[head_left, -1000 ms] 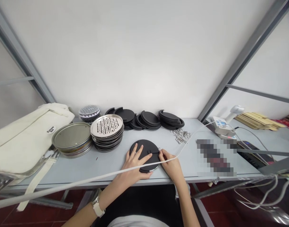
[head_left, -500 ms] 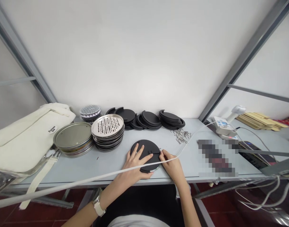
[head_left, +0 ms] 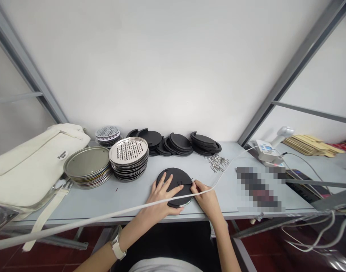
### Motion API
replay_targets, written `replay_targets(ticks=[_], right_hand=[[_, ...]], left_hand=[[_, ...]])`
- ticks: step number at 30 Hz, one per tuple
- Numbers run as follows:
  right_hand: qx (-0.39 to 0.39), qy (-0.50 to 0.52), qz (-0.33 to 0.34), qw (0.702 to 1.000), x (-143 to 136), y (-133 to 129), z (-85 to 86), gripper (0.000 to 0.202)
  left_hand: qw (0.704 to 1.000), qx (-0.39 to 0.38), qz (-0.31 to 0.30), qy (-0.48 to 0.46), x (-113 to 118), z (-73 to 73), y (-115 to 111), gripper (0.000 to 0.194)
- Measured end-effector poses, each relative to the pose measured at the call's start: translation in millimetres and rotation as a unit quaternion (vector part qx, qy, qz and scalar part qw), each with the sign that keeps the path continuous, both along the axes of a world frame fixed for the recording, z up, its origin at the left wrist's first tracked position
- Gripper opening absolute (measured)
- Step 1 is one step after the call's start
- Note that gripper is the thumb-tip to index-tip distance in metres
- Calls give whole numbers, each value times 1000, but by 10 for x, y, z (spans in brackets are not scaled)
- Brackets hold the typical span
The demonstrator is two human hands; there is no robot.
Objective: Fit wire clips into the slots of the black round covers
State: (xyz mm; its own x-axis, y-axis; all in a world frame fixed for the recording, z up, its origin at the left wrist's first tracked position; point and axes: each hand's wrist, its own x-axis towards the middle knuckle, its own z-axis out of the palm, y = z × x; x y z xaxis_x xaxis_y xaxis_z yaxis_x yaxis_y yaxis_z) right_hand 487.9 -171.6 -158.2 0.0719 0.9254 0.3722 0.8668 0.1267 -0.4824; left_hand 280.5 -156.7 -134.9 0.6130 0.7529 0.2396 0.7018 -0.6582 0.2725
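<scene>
A round black disc (head_left: 175, 177) lies on the table in front of me, with a raised tab and a slot toward its right side. My left hand (head_left: 161, 194) rests spread over its left and near part, fingers stretched out and thumb by the near edge. A shiny strip shows under the disc's near right edge. At the disc's right edge, my right hand (head_left: 203, 194) has thumb and forefinger pinched on a small metal wire hook (head_left: 192, 180), mostly hidden by the fingertips. Similar wire hooks (head_left: 218, 162) lie in a loose pile beyond that hand.
Stacked metal discs (head_left: 129, 151), plain metal plates (head_left: 88, 162) and a cream bag (head_left: 34, 162) occupy the left. Black round holders (head_left: 180, 143) line the wall. A white cable (head_left: 105, 217) crosses in front of my hands. A scanner (head_left: 284, 132) stands right.
</scene>
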Motion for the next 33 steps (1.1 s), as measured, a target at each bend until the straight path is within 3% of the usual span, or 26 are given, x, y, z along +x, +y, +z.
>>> replay_targets(ticks=[11, 24, 33], right_hand=[[1, 5, 14, 1000, -34, -57, 17, 27], [-37, 138, -2, 990, -79, -65, 96, 17], [-26, 92, -13, 995, -55, -13, 62, 26]], left_hand=[[1000, 24, 7, -14, -2, -33, 10, 73], [999, 32, -15, -9, -22, -9, 14, 70], [999, 29, -20, -8, -18, 13, 9, 69]])
